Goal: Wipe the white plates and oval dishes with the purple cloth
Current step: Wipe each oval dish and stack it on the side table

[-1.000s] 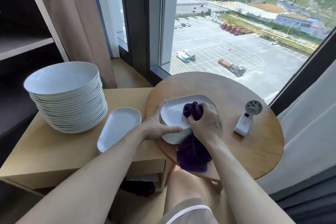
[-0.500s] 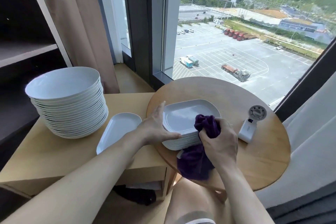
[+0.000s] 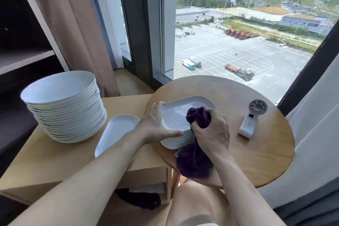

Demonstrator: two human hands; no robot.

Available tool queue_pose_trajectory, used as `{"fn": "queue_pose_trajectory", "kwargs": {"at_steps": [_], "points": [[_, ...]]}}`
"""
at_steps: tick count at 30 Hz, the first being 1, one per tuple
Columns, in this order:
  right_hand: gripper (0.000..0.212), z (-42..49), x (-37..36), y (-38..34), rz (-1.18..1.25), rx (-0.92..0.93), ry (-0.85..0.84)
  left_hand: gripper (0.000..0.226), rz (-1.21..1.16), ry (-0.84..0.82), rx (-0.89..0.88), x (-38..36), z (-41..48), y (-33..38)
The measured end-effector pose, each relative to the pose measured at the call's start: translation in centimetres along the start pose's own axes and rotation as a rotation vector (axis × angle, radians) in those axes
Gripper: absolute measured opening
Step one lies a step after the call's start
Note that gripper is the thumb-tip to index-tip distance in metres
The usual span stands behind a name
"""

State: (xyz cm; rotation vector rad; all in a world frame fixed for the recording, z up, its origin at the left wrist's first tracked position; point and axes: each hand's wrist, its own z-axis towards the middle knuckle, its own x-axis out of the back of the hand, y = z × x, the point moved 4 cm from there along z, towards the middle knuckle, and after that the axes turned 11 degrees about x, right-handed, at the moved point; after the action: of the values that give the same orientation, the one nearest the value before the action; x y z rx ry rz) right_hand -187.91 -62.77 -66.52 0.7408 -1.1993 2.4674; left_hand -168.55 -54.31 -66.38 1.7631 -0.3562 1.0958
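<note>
A stack of white oval dishes (image 3: 180, 113) stands on the round wooden table (image 3: 256, 156). My right hand (image 3: 211, 132) grips a bunched purple cloth (image 3: 199, 117) and presses it on the top dish's near right part; the rest of the cloth hangs over the table edge. My left hand (image 3: 156, 124) holds the stack's left rim, thumb along the near edge, fingers at the far corner. A single oval dish (image 3: 117, 132) lies on the square side table, and a tall stack of round white plates (image 3: 64, 104) sits to its left.
A small white handheld fan (image 3: 251, 121) lies on the round table's right side. The square wooden side table (image 3: 45, 163) adjoins the round one. A window, brown curtain and dark shelf unit stand behind; a white curtain hangs at right.
My right hand with the cloth slid from the dish's middle to its near right edge, then back a little onto the right part. The left hand stayed on the stack's rim.
</note>
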Motion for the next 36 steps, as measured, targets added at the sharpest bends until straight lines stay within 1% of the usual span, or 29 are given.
{"fn": "queue_pose_trajectory", "kwargs": {"at_steps": [3,5,7,11,14,17,21,25,31,36], "points": [[0.031,-0.1,-0.2,-0.1,-0.005,0.001,0.007,0.098,0.0,0.039,-0.019,0.1,-0.2,0.4],[0.032,0.0,-0.3,-0.1,-0.004,-0.008,0.006,0.091,0.004,0.062,-0.033,0.3,-0.4,0.9],[0.032,-0.1,-0.2,-0.2,0.002,-0.014,0.011,0.09,0.066,0.102,-0.057,0.5,-0.7,1.4],[0.028,-0.1,0.1,-0.5,0.033,-0.024,0.034,0.094,0.185,0.187,-0.09,0.9,-1.1,2.2],[0.028,-0.2,0.2,-0.9,0.044,-0.001,0.037,0.094,0.223,0.239,-0.056,1.6,-1.6,2.2],[0.031,-0.5,0.0,-1.9,0.045,0.065,0.02,0.091,0.249,0.298,-0.01,2.3,-2.6,1.3],[0.031,-1.4,-0.8,-3.8,0.027,0.189,-0.012,0.081,0.195,0.373,0.012,3.2,-4.4,-0.2],[0.034,-2.3,-1.6,-5.6,0.027,0.295,-0.066,0.074,0.161,0.396,0.011,4.3,-6.2,-1.9],[0.036,-3.3,-2.3,-7.1,0.06,0.36,-0.122,0.07,0.145,0.427,0.044,5.9,-8.7,-5.0],[0.035,-3.9,-2.9,-8.1,0.064,0.403,-0.167,0.07,-0.025,0.516,0.134,6.6,-10.4,-8.1]]}}
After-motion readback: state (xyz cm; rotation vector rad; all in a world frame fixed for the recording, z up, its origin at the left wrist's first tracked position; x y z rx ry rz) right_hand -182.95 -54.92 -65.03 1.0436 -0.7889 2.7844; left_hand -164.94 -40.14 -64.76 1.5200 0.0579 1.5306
